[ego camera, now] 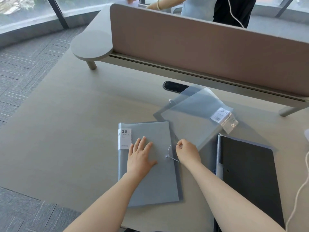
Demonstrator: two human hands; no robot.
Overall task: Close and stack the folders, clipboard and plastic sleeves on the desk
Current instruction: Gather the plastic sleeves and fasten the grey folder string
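Observation:
A closed blue-grey folder [150, 181] with a white "20 pockets" label lies on the desk in front of me. My left hand [140, 156] presses flat on its cover, fingers spread. My right hand [186, 151] pinches the thin white elastic cord [169, 150] that runs to a round button near the folder's right edge. Behind it lie translucent blue plastic sleeves [192, 114] with an "A4" sticker, fanned and overlapping. To the right rests a black clipboard or folder [247, 173] with a blue edge and a white spine.
A brown partition screen [200, 52] on a raised shelf bounds the desk's far side. A black cable slot [173, 87] sits in front of it. A white cord [299, 190] hangs at the right edge. Another person stands beyond the screen. Grey carpet lies to the left.

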